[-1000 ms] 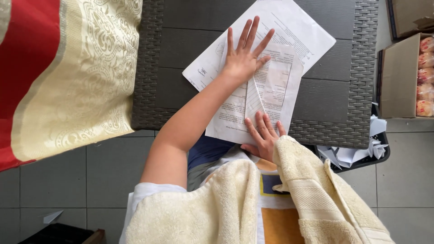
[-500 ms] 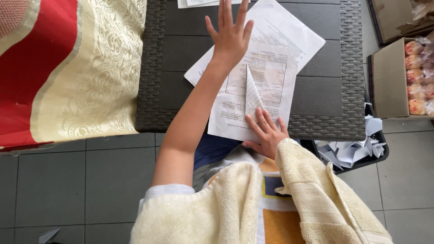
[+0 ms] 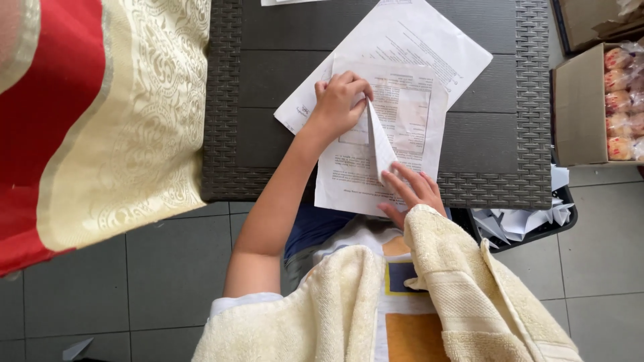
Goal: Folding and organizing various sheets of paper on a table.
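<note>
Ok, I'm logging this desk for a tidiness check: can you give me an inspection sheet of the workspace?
Surface: dark woven table, bearing printed sheets.
Job's things: folded paper on a printed sheet.
Clutter: cardboard box of wrapped snacks; paper scraps in a bin.
Grippers: left hand pinches the fold; right hand presses the paper's near edge.
Cables: nothing seen.
Surroundings: grey tiled floor, red and cream cloth, cream towel.

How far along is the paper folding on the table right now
Done: one long fold is in; a narrow flap stands up along the middle of the top sheet. In hand: the left hand pinches the flap's upper end, and the right hand presses its lower end flat. Left: most of the sheet lies unfolded, and a second sheet underneath is untouched.
</note>
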